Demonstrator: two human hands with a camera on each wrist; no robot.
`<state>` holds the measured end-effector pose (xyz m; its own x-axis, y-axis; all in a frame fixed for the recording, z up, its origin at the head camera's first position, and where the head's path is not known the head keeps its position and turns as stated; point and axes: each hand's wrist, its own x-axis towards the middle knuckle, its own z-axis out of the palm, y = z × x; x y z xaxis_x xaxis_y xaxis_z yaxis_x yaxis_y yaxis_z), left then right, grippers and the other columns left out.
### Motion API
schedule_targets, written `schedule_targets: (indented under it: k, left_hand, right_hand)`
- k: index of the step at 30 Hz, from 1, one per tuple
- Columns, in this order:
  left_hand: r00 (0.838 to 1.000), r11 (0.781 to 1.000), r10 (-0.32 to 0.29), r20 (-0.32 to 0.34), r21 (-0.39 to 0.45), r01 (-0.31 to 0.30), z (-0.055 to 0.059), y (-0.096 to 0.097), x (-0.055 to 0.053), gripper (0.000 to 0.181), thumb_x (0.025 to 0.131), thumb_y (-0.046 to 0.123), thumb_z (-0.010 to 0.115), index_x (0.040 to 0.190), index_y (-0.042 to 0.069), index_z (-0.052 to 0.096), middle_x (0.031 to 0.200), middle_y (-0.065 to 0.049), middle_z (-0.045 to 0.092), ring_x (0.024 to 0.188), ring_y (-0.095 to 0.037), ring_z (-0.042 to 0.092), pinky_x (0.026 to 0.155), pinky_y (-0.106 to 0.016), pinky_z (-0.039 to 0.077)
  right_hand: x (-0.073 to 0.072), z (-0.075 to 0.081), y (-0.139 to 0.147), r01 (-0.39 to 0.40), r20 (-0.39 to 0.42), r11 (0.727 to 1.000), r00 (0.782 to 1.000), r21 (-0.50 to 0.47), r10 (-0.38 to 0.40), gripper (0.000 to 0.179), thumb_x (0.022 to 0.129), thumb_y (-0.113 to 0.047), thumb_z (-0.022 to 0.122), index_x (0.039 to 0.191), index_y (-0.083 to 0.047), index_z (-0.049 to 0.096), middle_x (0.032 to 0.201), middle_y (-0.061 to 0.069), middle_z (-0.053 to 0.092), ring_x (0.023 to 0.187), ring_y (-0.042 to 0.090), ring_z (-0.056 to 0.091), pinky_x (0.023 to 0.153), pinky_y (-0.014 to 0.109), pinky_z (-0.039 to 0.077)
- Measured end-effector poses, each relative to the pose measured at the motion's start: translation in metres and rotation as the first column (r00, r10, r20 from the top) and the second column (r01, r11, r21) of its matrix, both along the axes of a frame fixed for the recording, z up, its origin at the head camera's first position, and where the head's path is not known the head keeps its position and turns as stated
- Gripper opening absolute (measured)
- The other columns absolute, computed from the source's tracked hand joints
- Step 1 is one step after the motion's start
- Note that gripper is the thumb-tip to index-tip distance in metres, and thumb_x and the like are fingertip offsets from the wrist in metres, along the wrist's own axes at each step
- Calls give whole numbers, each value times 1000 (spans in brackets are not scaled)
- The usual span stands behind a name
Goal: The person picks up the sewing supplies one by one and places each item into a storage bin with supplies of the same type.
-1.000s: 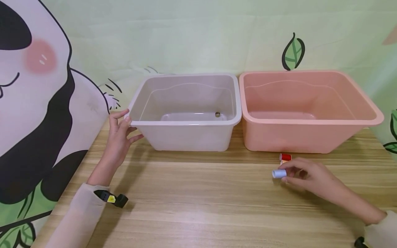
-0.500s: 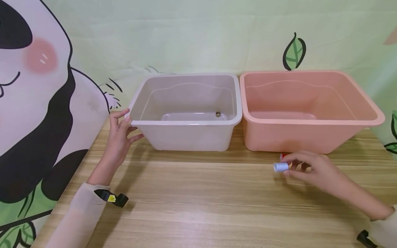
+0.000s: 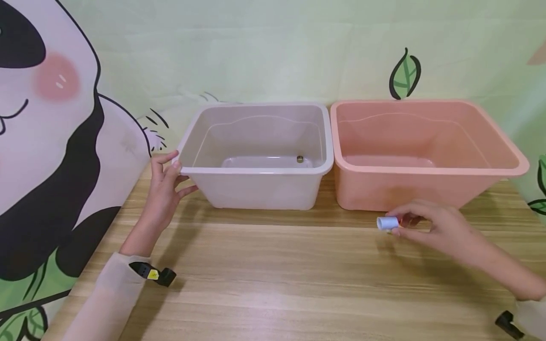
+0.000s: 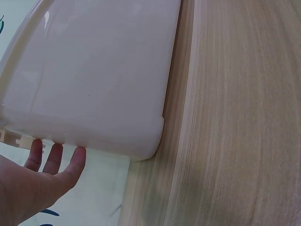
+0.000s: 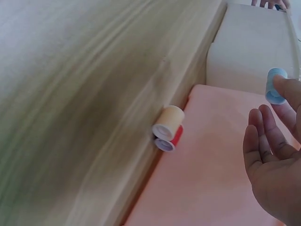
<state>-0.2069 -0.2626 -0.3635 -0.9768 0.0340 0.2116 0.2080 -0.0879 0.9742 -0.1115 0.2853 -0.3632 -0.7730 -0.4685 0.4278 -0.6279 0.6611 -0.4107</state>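
My left hand (image 3: 163, 192) grips the near left rim corner of a pale grey plastic bin (image 3: 256, 192). In the left wrist view, several fingertips touch the side of that bin. Between thumb and finger, my right hand (image 3: 441, 229) pinches a light blue thread spool (image 3: 387, 223), held above the table in front of the pink bin (image 3: 367, 189). The right wrist view has a pale orange thread spool (image 5: 170, 120) and a red thread spool (image 5: 177, 136) lying together at the foot of the pink bin. In the head view my right hand mostly covers these two.
Side by side, the two bins stand along the back of the wooden table (image 3: 264, 270). A small brass-coloured round object (image 3: 300, 159) lies inside the grey bin. Behind them hangs a green printed backdrop (image 3: 264, 52) with a panda and leaves.
My right hand has raised the light blue spool and shifted slightly toward the pink bin. It now covers the red spool that showed earlier. The left hand stays put.
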Motion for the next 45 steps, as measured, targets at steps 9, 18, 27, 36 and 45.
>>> schedule_targets:
  k: [9,18,27,36,45]
  left_hand:
    - [1000,1000,0,-8,2,0,-1,0,-1,37,107,35,51,138,26,33,142,-9,47,110,-19,60,84,-35,60]
    - [1000,1000,4,2,10,-4,-1,0,0,39,107,35,52,139,24,32,140,-8,48,109,-18,61,84,-34,60]
    - [1000,1000,11,12,6,-11,1,1,1,39,107,34,50,139,24,31,139,-7,47,109,-18,61,84,-34,60]
    - [1000,1000,4,4,15,-4,0,0,0,41,107,34,51,140,22,31,140,-8,47,108,-18,61,83,-34,60]
    - [1000,1000,6,4,3,-6,0,-1,0,40,107,36,52,139,24,32,141,-8,48,110,-19,60,84,-35,60]
  right_hand:
    - [-2,15,-1,14,-23,999,1000,29,-13,41,74,-6,90,109,-20,74,97,-15,70,84,-1,61,75,11,50]
    - [-4,29,-3,30,40,999,999,39,-32,36,80,-7,86,110,-22,72,95,-19,67,84,1,63,81,7,49]
    - [-7,37,-2,65,27,993,997,97,-68,34,82,-10,85,111,-22,72,94,-19,67,82,-1,60,71,10,50]
    - [-7,43,-3,99,34,991,994,85,-102,34,82,-14,86,110,-27,72,93,-20,64,82,1,58,70,11,46]
    - [-12,48,2,79,-14,992,997,96,-78,36,81,-7,85,112,-19,72,96,-12,67,79,0,59,68,11,46]
